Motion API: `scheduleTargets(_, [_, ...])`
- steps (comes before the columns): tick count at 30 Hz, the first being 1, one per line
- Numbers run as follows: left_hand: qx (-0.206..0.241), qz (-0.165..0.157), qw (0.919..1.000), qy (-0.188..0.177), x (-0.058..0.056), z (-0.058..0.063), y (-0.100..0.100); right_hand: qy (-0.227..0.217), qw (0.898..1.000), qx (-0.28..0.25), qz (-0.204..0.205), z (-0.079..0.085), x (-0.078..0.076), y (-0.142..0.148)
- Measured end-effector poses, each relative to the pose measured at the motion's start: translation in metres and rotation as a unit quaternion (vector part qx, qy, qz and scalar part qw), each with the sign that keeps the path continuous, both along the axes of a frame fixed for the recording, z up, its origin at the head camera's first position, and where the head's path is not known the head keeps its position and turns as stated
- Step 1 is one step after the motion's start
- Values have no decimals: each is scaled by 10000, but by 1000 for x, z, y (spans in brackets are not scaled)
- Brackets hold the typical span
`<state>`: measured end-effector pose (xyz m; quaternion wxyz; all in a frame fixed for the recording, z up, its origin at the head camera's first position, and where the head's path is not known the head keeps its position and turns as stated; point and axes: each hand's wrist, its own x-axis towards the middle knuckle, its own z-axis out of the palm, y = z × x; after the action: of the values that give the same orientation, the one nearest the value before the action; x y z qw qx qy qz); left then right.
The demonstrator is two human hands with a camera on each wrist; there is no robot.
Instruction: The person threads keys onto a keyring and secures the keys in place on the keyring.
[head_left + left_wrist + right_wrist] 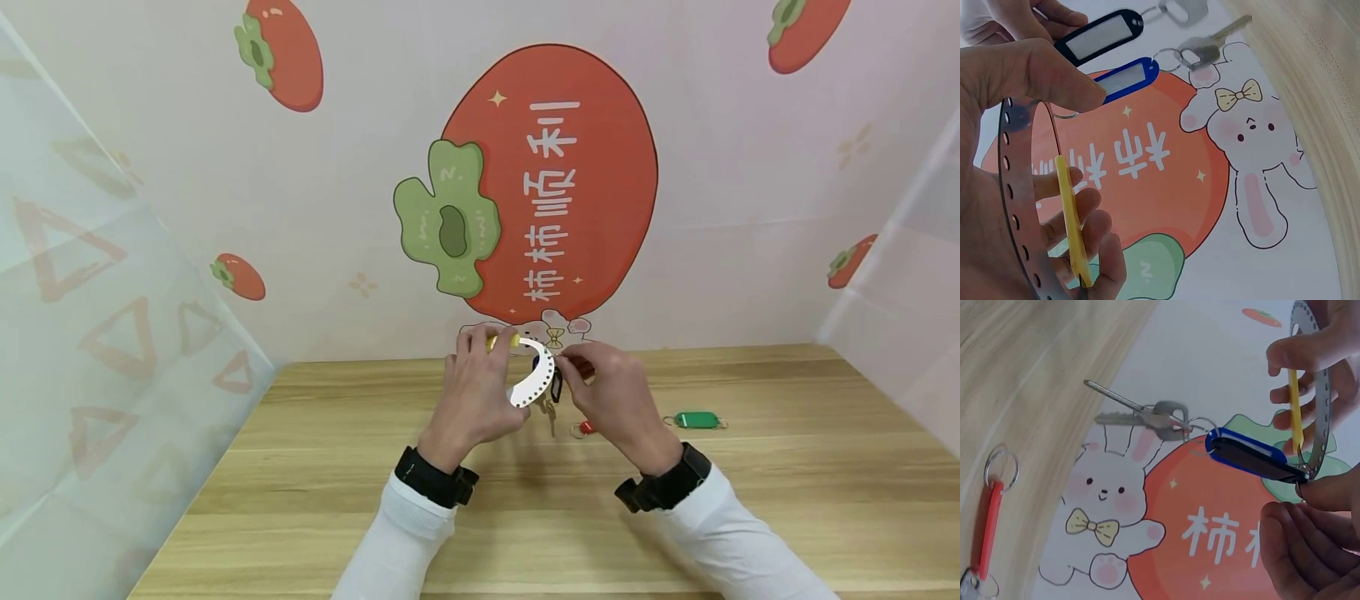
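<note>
The perforated band (534, 390), a curved strip with a row of holes along it, is held up over the far part of the wooden table (337, 500), between the two hands, with a yellow bar (1072, 212) spanning its inner side. The left hand (476, 396) is closed on it, fingers curled behind the yellow bar and thumb pressed near the band's end, so they cover a good part of the loop. The right hand (618, 400) has thumb and forefinger brought together at the end of the black tag (1100, 39) — whether they grip the tag itself or its small ring cannot be told. Beside it hangs the blue tag (1127, 80), the two nearly parallel and overlapping in the right wrist view, each with a metal key on its far ring. Near the hands, on the table, lies the red tag (991, 531), partly hidden by the right hand in the head view; the green tag (697, 420) lies farther right, its long axis running sideways. Behind stands a backdrop (720, 167) printed with persimmons and a rabbit. The band stands on edge — its outward curve faces the right hand, while the tags' long axes slope downward and the keys point toward the table.
</note>
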<state>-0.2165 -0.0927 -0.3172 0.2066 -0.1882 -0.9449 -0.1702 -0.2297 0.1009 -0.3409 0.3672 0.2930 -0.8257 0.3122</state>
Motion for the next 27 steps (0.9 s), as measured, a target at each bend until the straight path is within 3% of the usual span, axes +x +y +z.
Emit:
scheduleTargets(5, [7, 25, 10000, 17, 0, 1, 0, -99, 9999, -128, -15, 1, 1, -1])
scheduleTargets(11, [-40, -47, 10000, -6, 1, 1, 1, 230, 9997, -36, -1, 0, 1, -1])
scheduleTargets(20, [-158, -165, 9997, -104, 2, 1, 1, 810, 9951, 570, 65, -1, -1, 3])
scheduleTargets(27, [-116, -117, 9999, 2, 2, 1, 0, 488, 9983, 292, 136, 1, -1, 2])
